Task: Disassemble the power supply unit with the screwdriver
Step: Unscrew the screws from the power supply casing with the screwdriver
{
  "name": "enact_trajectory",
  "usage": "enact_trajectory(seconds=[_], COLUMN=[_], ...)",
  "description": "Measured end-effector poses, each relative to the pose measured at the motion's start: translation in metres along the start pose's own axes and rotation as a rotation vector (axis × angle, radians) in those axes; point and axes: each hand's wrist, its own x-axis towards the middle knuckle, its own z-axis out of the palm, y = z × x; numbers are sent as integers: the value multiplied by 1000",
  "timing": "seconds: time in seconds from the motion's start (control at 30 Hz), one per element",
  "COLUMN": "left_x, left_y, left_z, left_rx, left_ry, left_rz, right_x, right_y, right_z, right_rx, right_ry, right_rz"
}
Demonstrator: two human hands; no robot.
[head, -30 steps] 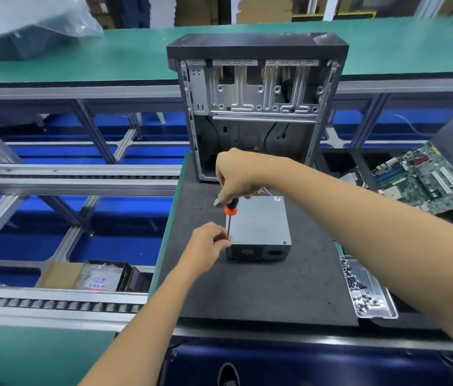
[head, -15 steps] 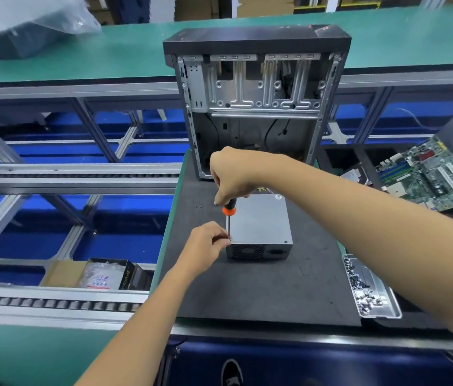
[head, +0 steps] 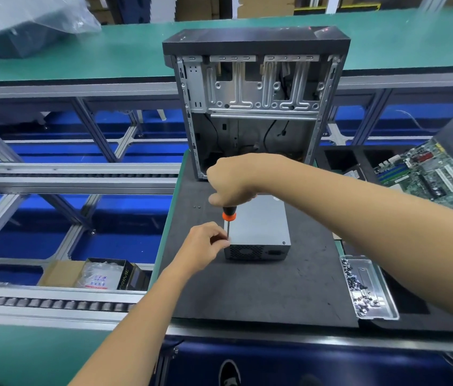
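Orange-collared screwdriver (head: 228,218) upright, tip down

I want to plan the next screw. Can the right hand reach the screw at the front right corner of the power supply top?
Probably yes. The screw lies uncovered on the power supply unit, with nothing over it. The right hand grips the screwdriver just across the lid; the left hand stays at the opposite corner.

The power supply unit (head: 258,228) lies on the mat (head: 261,291), before the open computer case (head: 256,101). A tray of screws (head: 367,288) sits right of the mat, a motherboard (head: 428,174) behind it.
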Motion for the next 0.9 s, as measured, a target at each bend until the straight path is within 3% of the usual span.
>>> enact_trajectory(seconds=[0.37,0.47,0.57,0.7,0.83,0.9], left_x=[2,5,8,9,10,11], left_y=[0,2,2,2,2,2], left_z=[7,6,4,3,2,1], left_rx=[-57,-76,-96,-139,-157,-165], left_ry=[34,16,-6,-24,-42,-42], left_rz=[-126,-162,-171,-191,-214,-224], right_x=[7,6,4,4,2,2], right_y=[-8,-3,3,2,10,12], right_z=[-7,-14,-13,-2,-11,-16], right_rx=[-180,-103,151,-28,132,58], right_ry=[-60,-23,4,195,-9,-49], right_rz=[-263,-204,-106,10,-8,-92])
